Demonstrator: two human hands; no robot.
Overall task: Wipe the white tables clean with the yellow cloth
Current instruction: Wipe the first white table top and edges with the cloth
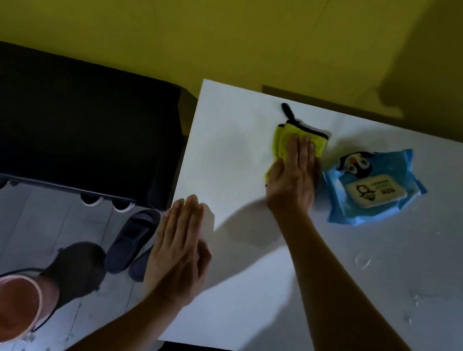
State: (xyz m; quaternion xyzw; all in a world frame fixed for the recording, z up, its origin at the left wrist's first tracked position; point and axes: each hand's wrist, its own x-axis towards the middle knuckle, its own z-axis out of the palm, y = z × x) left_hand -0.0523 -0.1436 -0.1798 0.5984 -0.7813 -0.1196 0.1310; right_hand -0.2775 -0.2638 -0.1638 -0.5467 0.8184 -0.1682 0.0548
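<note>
My right hand [293, 177] lies flat on the cloth [287, 141], fingers [301, 149] straight & together, pressing it to the bench [226, 157]. Wipes pack [373, 188] just right of them. Left hand [178, 254] flat at bench edge, fingers straight, holding nothing.

A blue wipes pack [373, 185] is lying near the tabletop's far edge. A pink bucket [8, 308] and dark slippers [130, 238] are sitting on the floor beside a black cabinet [69, 124].

White table [238, 135] with yellow cloth [283, 141], blue wipes pack [369, 190], water droplets [362, 260].
</note>
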